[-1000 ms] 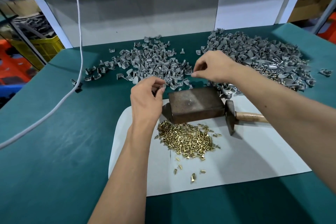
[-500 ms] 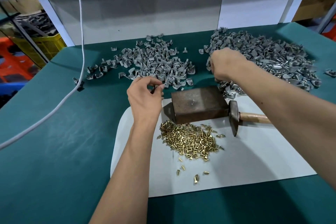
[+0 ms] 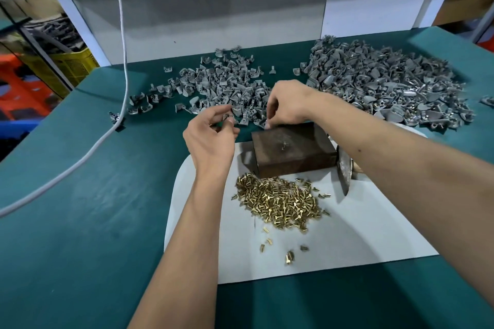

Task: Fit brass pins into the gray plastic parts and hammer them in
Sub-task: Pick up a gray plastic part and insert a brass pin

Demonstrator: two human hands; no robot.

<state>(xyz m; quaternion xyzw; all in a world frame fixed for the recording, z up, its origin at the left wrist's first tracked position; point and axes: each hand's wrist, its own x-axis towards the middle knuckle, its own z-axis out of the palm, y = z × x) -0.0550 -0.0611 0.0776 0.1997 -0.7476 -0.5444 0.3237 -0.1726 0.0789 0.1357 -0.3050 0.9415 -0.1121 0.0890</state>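
- Now: left hand (image 3: pixel 211 139) pinches a small gray part (image 3: pixel 226 117) at its fingertips, just left of the metal block (image 3: pixel 292 148).
- Right hand (image 3: pixel 287 104), fingers curled at the block's far-left corner; contents cannot tell.
- Brass pins (image 3: pixel 280 201) lie nearer, below the block; left hand looks closer.
- Hammer (image 3: pixel 343 171) beside the block, untouched.

The scene is lit brightly and evenly from above. Soft shadows are cast beside the metal block (image 3: pixel 292 148). Straight edges are bowed by wide-angle distortion, and the far corners are slightly blurred.
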